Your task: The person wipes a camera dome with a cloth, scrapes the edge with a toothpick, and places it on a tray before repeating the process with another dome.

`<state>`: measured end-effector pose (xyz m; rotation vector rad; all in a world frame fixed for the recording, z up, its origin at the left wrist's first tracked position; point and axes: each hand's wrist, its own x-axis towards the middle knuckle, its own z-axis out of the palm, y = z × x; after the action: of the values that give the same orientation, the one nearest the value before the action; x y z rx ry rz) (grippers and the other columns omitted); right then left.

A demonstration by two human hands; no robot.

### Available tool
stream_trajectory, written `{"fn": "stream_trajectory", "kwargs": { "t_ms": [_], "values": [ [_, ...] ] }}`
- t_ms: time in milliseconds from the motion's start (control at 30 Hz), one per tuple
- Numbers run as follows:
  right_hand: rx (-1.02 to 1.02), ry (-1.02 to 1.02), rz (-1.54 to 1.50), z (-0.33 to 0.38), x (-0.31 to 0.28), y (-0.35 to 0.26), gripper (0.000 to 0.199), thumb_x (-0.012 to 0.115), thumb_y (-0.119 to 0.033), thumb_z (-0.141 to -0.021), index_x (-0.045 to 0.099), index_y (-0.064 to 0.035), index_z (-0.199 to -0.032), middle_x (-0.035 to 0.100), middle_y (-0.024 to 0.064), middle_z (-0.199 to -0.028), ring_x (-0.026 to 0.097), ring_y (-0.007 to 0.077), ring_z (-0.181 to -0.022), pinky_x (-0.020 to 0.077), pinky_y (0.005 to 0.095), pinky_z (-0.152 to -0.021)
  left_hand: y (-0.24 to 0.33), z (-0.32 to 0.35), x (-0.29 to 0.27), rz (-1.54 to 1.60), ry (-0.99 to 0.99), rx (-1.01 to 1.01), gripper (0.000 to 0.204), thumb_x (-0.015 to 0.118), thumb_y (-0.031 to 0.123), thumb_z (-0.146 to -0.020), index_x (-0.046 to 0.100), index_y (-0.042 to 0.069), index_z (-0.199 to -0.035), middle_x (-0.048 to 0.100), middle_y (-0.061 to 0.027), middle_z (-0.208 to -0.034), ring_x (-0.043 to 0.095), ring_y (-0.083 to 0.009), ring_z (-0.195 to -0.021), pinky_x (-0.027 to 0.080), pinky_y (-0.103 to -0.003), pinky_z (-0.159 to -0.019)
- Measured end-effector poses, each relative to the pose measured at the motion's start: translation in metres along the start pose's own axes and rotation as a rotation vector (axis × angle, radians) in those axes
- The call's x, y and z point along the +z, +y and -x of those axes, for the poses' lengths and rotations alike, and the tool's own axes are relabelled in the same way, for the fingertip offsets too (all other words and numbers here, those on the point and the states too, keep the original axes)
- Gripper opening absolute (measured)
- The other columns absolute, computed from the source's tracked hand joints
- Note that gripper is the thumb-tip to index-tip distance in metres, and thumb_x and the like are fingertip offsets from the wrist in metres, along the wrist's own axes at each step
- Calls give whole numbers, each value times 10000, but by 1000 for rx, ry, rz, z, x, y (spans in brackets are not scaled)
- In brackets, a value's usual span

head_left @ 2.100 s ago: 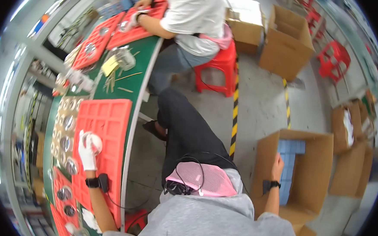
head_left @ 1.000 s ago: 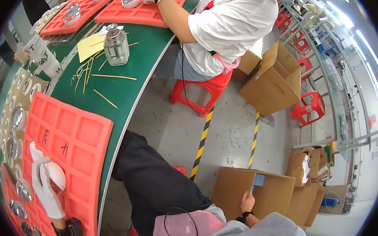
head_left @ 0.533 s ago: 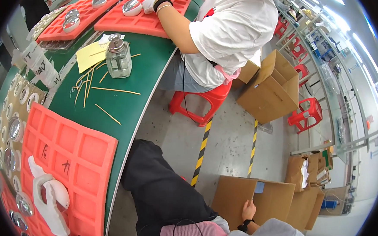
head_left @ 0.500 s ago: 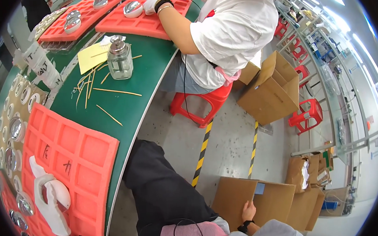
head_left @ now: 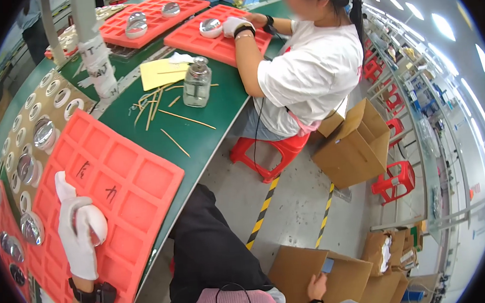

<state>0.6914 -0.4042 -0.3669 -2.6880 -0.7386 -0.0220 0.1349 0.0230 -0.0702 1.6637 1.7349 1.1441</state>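
Observation:
My left hand [head_left: 79,231], in a white glove with a black wristband, is closed around a white round piece [head_left: 95,225] with a shiny lower edge. It holds the piece over a red foam tray [head_left: 140,189] with square pockets, at the left of the green table. My fingers hide part of the piece. Low on the right, my bare right hand [head_left: 317,287] is beside the open cardboard box [head_left: 296,262]. Its fingers are loosely bent and apart, with nothing visible in them; whether it touches the box I cannot tell.
Several chrome-topped domes [head_left: 28,167] and white rings [head_left: 61,97] line the left side. A glass bottle [head_left: 197,83], thin wooden sticks [head_left: 186,118] and yellow paper [head_left: 163,73] lie ahead. A seated co-worker [head_left: 309,64] handles a dome on another red tray [head_left: 183,39].
The view has shifted, so the table sits lower and further right. My left hand still grips the white round piece over the tray; my right hand stays by the box.

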Motion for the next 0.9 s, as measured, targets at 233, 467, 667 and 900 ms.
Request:
{"fn": "stream_trajectory", "kwargs": {
  "t_ms": [233,467,667,900],
  "values": [
    [-52,-80,-347,-115,1,-4,303,421,-71,-1035,541,12,-1300,648,175,-1049,625,301,-1020,486,377,-924,15,-13,-30,-198,-280,164,403,716,45,-806,602,26,-1193,631,-140,-1095,620,-315,-1080,481,-392,-964],
    [-978,-681,-511,-76,-35,-372,603,341,49,-1002,311,-91,-1588,644,37,-1124,437,69,-618,418,228,-579,-19,5,-55,-134,-304,282,652,835,169,-721,553,72,-1301,593,-198,-1172,609,-404,-1104,522,-461,-931],
    [-1317,-962,-984,-11,-112,-561,528,351,-39,-1084,266,-54,-1605,659,84,-1106,399,42,-576,368,200,-534,17,-1,-31,-384,-188,155,573,823,218,-735,575,39,-1220,597,-200,-1044,622,-407,-1046,552,-474,-878],
    [-1003,-2157,-1153,37,-121,-712,702,492,-36,-995,174,-18,-1620,569,192,-1389,531,140,-627,465,265,-582,-5,7,-61,-149,-372,253,651,835,174,-690,571,41,-1270,593,-247,-1194,613,-431,-1111,517,-470,-970]
  ]
}}
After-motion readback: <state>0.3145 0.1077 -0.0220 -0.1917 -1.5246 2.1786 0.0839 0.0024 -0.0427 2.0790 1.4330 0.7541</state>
